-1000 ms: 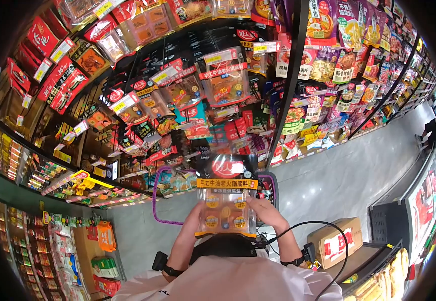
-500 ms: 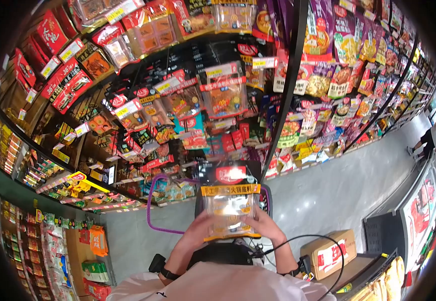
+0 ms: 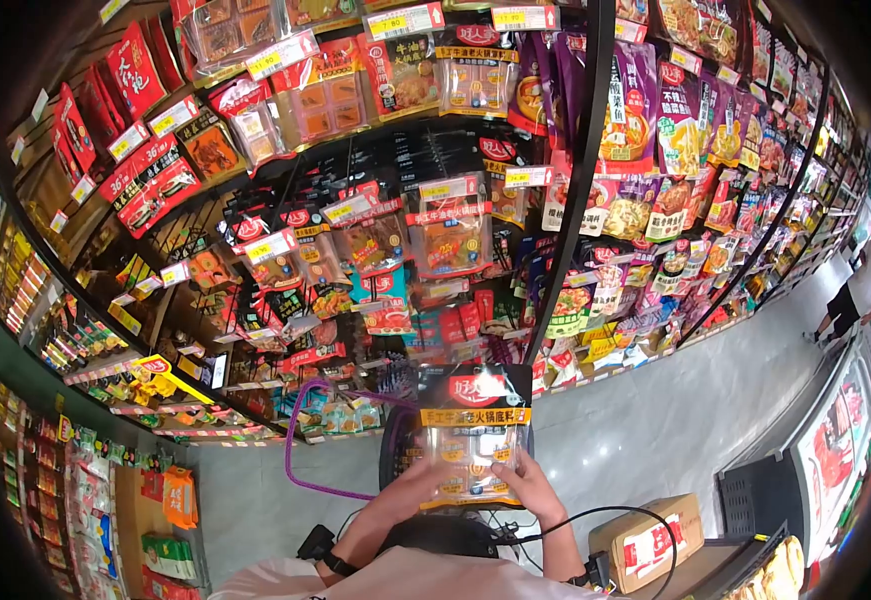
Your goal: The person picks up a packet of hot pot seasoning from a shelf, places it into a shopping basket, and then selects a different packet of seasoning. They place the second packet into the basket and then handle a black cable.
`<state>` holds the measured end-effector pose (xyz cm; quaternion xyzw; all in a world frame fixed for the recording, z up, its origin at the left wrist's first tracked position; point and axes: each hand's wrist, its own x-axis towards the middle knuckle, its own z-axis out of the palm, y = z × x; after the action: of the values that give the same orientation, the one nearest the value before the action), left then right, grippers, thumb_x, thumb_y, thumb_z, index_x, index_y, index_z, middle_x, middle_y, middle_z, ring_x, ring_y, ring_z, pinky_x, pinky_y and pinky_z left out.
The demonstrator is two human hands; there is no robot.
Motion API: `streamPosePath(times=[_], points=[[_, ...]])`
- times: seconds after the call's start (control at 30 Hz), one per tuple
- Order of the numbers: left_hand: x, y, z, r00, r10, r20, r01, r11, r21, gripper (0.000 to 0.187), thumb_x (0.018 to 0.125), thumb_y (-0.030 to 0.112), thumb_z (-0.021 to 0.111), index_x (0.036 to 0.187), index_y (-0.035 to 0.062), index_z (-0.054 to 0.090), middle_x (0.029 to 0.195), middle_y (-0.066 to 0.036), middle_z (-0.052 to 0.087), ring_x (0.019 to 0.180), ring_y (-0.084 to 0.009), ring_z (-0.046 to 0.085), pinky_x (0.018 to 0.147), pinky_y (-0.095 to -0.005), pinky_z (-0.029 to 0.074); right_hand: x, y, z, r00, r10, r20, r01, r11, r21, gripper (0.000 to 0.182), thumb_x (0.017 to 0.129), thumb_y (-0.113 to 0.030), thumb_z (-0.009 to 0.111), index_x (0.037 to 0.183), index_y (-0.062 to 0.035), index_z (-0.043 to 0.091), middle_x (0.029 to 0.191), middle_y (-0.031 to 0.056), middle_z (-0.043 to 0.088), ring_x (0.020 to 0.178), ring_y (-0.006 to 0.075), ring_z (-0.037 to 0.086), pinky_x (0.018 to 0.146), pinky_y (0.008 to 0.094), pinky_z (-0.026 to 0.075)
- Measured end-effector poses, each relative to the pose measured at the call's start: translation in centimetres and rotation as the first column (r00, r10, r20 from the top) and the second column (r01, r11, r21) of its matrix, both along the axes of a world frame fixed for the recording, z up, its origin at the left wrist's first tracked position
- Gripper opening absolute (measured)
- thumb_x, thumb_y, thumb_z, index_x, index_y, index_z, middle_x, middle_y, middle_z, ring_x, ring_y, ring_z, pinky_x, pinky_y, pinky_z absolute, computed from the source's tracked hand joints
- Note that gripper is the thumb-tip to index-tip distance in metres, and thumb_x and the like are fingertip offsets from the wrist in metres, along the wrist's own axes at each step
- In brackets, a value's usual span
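Observation:
Between my two hands is a hotpot seasoning pack (image 3: 475,440), with a black top, a red logo, an orange band and a clear tray below. My left hand (image 3: 417,487) grips its lower left side, its fingertips partly lost in glare. On the lower right, my right hand (image 3: 529,486) holds the pack with the thumb across its front. The pack faces me, upright, in front of my chest. Behind it is a dark basket (image 3: 395,448), mostly hidden, with a purple handle or hoop (image 3: 292,440) reaching out to the left.
A rack of hanging seasoning packs (image 3: 450,235) curves across the front, split by a black post (image 3: 573,190). A cardboard box (image 3: 645,540) sits at lower right near a freezer (image 3: 805,450). A person (image 3: 845,300) stands at far right. Lower shelves (image 3: 45,490) line the left.
The view has tilted up, so the rack and the pack sit lower in the picture. Both hands still hold the pack, which now shows less glare and clearer print.

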<state>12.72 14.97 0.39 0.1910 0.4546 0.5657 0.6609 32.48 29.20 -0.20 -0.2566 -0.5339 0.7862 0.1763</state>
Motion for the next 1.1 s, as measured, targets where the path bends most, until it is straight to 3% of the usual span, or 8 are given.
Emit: streamPosePath(times=[0.27,0.37,0.47,0.53,0.6,0.73,0.97,1.1], points=[[0.1,-1.2,-0.6,1.000,0.026,0.000,-0.026,0.999,-0.032,0.046,0.100,0.013,0.054,0.143,0.0006,0.041,0.133,-0.010,0.056,0.120,-0.0189,0.058,0.098,-0.0336,0.050,-0.2,0.3,-0.7,0.999,0.044,0.024,-0.045,0.996,0.071,0.042,0.096,-0.012,0.061,0.134,0.0022,0.048,0.118,0.0064,0.062,0.103,0.0112,0.058,0.090,0.0287,0.049],[0.3,-1.3,1.7,0.995,0.082,0.064,-0.070,0.981,-0.182,0.048,0.097,0.015,0.058,0.141,0.0005,0.045,0.135,-0.009,0.054,0.123,-0.0182,0.053,0.103,-0.0338,0.042,-0.5,0.6,-0.3,0.990,0.123,0.073,-0.131,0.983,0.128,0.050,0.096,-0.016,0.063,0.138,0.0019,0.044,0.118,0.0052,0.062,0.103,0.0102,0.058,0.088,0.0267,0.049],[-0.8,-3.0,-2.0,0.995,0.013,0.102,-0.016,0.999,0.028,0.055,0.092,0.004,0.061,0.143,-0.0013,0.042,0.137,-0.012,0.052,0.124,-0.0210,0.053,0.102,-0.0337,0.043,-0.6,0.5,-0.8,0.976,0.207,0.059,-0.210,0.977,0.045,0.054,0.096,-0.018,0.063,0.141,0.0006,0.040,0.117,0.0051,0.063,0.103,0.0097,0.057,0.084,0.0264,0.049],[-1.4,-4.2,-4.0,0.998,-0.022,-0.061,0.025,0.999,0.047,0.059,0.088,-0.003,0.061,0.144,-0.0022,0.040,0.139,-0.013,0.050,0.124,-0.0219,0.053,0.101,-0.0326,0.044,-0.7,0.4,-1.1,0.968,0.245,0.064,-0.247,0.968,0.038,0.055,0.096,-0.020,0.064,0.142,-0.0006,0.041,0.115,0.0045,0.063,0.100,0.0090,0.057,0.081,0.0252,0.048],[-1.8,-4.1,-4.2,0.992,-0.026,-0.124,0.026,1.000,-0.002,0.063,0.086,-0.007,0.060,0.145,-0.0027,0.038,0.141,-0.015,0.047,0.125,-0.0221,0.053,0.099,-0.0321,0.045,-1.2,0.5,-1.1,0.958,0.278,0.068,-0.280,0.959,0.029,0.056,0.096,-0.021,0.064,0.142,-0.0017,0.041,0.113,0.0038,0.063,0.097,0.0083,0.057,0.079,0.0240,0.048],[-1.7,-4.6,-2.7,0.999,0.034,0.034,-0.031,0.996,-0.087,0.069,0.083,-0.011,0.059,0.147,-0.0022,0.035,0.141,-0.014,0.047,0.124,-0.0209,0.053,0.097,-0.0323,0.047,-1.7,0.2,2.1,0.961,0.267,0.071,-0.274,0.955,0.118,0.056,0.094,-0.026,0.067,0.141,-0.0042,0.045,0.105,0.0028,0.063,0.094,0.0086,0.057,0.074,0.0229,0.048],[0.2,-5.0,3.9,0.927,0.052,-0.372,-0.001,0.991,0.135,0.068,0.086,-0.007,0.055,0.149,0.0013,0.031,0.136,-0.011,0.053,0.119,-0.0189,0.055,0.091,-0.0290,0.049,-2.0,0.3,1.6,0.941,0.338,0.005,-0.335,0.932,0.141,0.063,0.090,-0.027,0.072,0.140,-0.0035,0.044,0.102,0.0029,0.061,0.091,0.0078,0.057,0.071,0.0226,0.049],[-1.3,-4.1,0.4,0.995,0.088,0.050,-0.083,0.993,-0.089,0.052,0.098,0.015,0.047,0.148,0.0064,0.035,0.132,-0.009,0.056,0.109,-0.0170,0.061,0.083,-0.0271,0.052,-1.6,0.4,2.4,0.913,0.398,0.084,-0.407,0.899,0.161,0.070,0.086,-0.028,0.077,0.141,-0.0028,0.041,0.105,0.0042,0.061,0.094,0.0082,0.056,0.078,0.0235,0.048]])
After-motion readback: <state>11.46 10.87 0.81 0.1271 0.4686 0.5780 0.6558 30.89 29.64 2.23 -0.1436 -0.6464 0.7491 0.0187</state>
